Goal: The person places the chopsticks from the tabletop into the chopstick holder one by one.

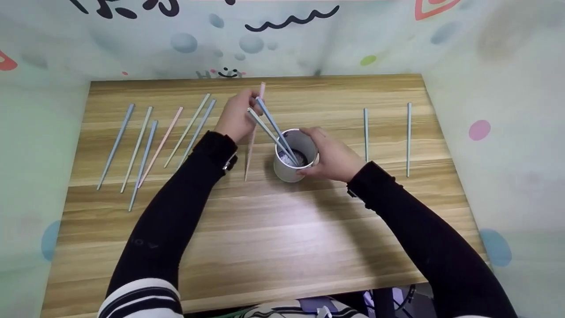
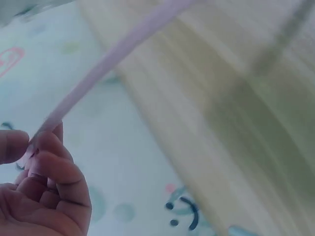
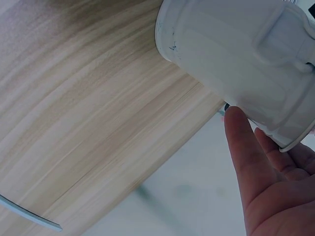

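Observation:
My left hand (image 1: 238, 115) pinches a pink chopstick (image 1: 250, 152) near its upper end, left of a white cylindrical cup (image 1: 286, 175). In the left wrist view the pink chopstick (image 2: 114, 55) slants up and away from the thumb and curled fingers (image 2: 59, 169). Two chopsticks lean inside the cup, a blue chopstick (image 1: 269, 117) and a pale green chopstick (image 1: 263, 125), their tops tilted toward the left hand. From the right side, my right hand (image 1: 335, 155) grips the cup at its rim. The right wrist view shows the cup's wall (image 3: 211, 54) with fingers beside it.
Several chopsticks lie spread on the left of the wooden table (image 1: 265, 238), among them a blue one (image 1: 115, 148) and a pink one (image 1: 161, 145). To the right lie two bluish chopsticks, one near the right arm (image 1: 366, 132) and another farther out (image 1: 409, 139). Patterned walls border the table.

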